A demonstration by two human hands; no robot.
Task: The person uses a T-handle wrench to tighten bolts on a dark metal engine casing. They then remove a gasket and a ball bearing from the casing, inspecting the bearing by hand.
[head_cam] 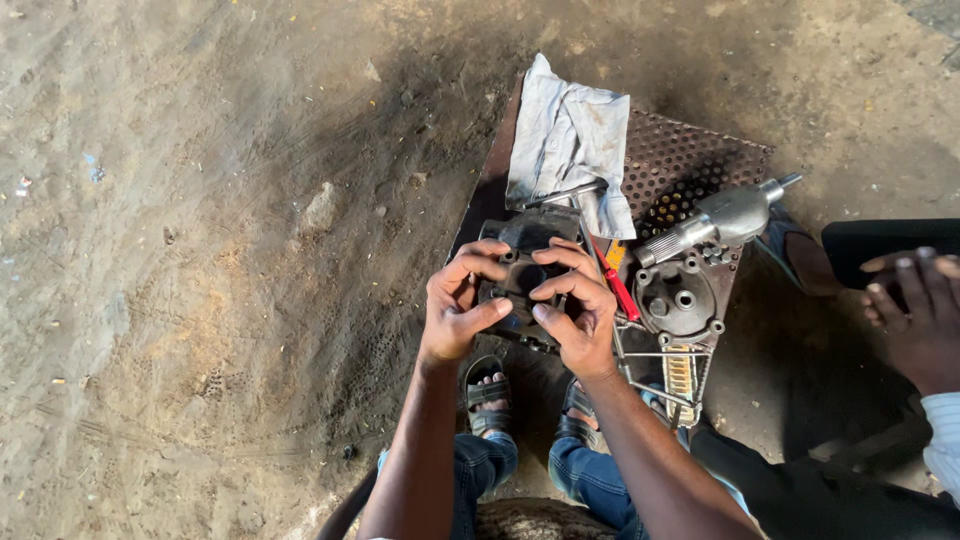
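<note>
We find the left hand [455, 310] and right hand [578, 312] both curled around a dark metal housing [527, 262], fingers gripping its edges above a perforated plate [690, 160]. A grey rag [570, 140] lies just beyond.

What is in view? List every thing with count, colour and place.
metal block: one, dark grey, held in both hands at centre
cloth: one, pale grey, on the mesh sheet's top
mesh sheet: one, rusty brown, on the ground
round cover: one, grey, right of the hands
shaft part: one, silver, above the cover
screwdriver: one, red handle, beside the right hand
other person's hand: one, right edge
sandals: two, dark, below the hands
left hand: one, on the block
right hand: one, on the block
</note>
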